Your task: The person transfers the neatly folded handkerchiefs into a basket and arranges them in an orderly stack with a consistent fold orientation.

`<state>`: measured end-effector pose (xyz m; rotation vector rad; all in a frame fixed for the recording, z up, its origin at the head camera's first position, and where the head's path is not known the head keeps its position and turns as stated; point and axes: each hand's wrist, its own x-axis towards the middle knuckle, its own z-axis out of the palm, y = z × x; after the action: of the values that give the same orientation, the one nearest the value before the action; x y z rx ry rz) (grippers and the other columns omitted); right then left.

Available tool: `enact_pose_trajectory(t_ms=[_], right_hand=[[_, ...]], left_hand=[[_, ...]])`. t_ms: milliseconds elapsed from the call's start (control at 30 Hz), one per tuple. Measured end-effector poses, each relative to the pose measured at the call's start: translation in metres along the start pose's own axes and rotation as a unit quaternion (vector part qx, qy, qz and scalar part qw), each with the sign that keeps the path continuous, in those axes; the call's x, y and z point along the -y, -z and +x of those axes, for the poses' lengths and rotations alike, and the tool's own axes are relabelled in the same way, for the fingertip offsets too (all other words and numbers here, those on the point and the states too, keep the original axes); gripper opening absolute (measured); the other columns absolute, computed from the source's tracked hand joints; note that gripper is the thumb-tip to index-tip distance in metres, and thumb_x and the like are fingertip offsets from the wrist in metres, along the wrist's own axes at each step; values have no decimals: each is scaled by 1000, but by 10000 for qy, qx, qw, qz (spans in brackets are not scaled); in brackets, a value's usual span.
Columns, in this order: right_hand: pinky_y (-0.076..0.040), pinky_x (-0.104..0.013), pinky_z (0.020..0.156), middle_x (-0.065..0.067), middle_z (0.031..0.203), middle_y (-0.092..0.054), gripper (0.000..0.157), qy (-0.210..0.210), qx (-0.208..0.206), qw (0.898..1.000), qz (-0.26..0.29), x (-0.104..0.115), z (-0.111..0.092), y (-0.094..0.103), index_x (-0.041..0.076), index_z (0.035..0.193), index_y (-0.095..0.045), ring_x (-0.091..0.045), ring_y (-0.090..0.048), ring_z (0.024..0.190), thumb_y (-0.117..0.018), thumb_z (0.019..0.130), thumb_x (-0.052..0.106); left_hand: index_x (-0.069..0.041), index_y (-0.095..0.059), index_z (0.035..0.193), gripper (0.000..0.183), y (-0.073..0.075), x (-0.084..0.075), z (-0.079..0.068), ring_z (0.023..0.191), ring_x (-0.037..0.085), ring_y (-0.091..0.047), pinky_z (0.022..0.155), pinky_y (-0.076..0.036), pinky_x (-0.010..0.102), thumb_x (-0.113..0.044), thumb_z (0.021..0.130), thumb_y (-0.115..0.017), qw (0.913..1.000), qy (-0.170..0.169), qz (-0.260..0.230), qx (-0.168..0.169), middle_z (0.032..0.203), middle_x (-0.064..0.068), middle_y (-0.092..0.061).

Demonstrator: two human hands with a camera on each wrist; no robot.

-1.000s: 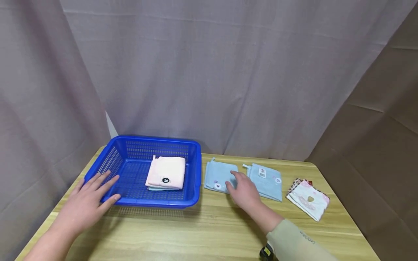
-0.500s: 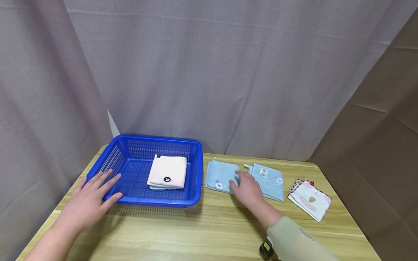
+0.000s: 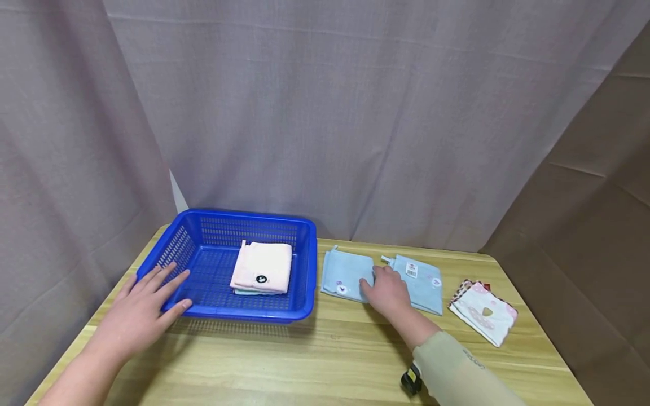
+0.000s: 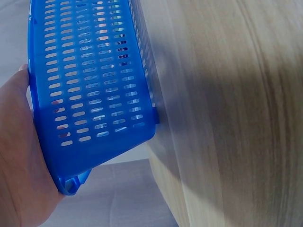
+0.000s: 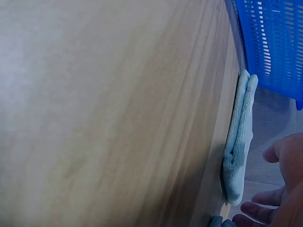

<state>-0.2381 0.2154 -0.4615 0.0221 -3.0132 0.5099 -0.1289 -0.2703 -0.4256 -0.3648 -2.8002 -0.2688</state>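
Observation:
My left hand (image 3: 134, 316) lies with spread fingers over the front left corner of a blue plastic basket (image 3: 238, 313); the left wrist view shows the hand (image 4: 21, 161) against the basket's rim. Inside the basket, a folded pink towel (image 3: 264, 262) with a dark round patch tops a pale green one. My right hand (image 3: 388, 290), fingers loosely bent, is over the right edge of a folded light blue towel (image 3: 347, 270). In the right wrist view a gap shows between the fingers and this towel (image 5: 239, 137); nothing is in the hand.
Right of that hand lies a second light blue towel (image 3: 424, 287) with a white label. Farther right is a white and pink patterned cloth (image 3: 482, 313) with a brown checked edge. Grey curtains (image 3: 325, 124) hang behind the wooden table (image 3: 284, 361).
My right hand has drifted slightly right across the first light blue towel, its fingers a little more bent. The left hand stays at the basket corner. The whole view has shifted slightly.

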Motion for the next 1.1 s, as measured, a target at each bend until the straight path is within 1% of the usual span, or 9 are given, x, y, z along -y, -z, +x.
enact_pose_trajectory(t_ms=[200,400,700,800,933,1100], right_hand=[[-41,-60,100,-27,135,-51,67,-143,135,9998,-67,-1,5,1,-8,137,-51,-45,-47,125,-55,95,44],[-42,-59,97,-28,130,-53,67,-265,190,9994,-129,-2,11,1,-9,132,-54,-45,-49,120,-55,93,46],[-42,-58,95,-27,126,-56,74,-543,368,9974,-293,-2,23,-4,-8,130,-56,-45,-52,116,-59,89,53],[-43,-57,93,-27,122,-58,78,-578,364,9969,-393,-2,25,-6,-8,128,-58,-45,-53,114,-61,86,59],[-44,-57,90,-27,118,-60,84,-556,332,9964,-538,-2,27,-9,-8,124,-61,-45,-54,112,-63,82,65],[-43,-57,90,-26,117,-61,86,-564,358,9958,-632,-2,29,-11,-8,121,-63,-44,-55,111,-64,80,67]], left_hand=[[-15,-49,147,64,0,-1,1,138,49,-33,112,-12,69,-55,98,-52,10000,-3,-5,37,153,20,-39],[-15,-49,147,63,-1,-1,1,138,49,-33,112,-11,69,-55,98,-52,10000,16,-4,36,153,21,-39],[-15,-49,147,64,1,-2,1,139,49,-32,112,-11,69,-57,98,-51,10000,55,-4,48,154,20,-38],[-15,-49,147,64,0,-2,1,139,49,-32,112,-10,69,-57,98,-50,10000,46,-22,54,154,20,-38],[-16,-49,147,62,-1,-1,0,138,48,-33,113,-11,69,-55,98,-52,10000,23,-26,-20,153,20,-39],[-16,-49,147,61,0,-1,0,138,48,-33,112,-11,69,-52,98,-55,10000,4,-36,-40,153,19,-39]])
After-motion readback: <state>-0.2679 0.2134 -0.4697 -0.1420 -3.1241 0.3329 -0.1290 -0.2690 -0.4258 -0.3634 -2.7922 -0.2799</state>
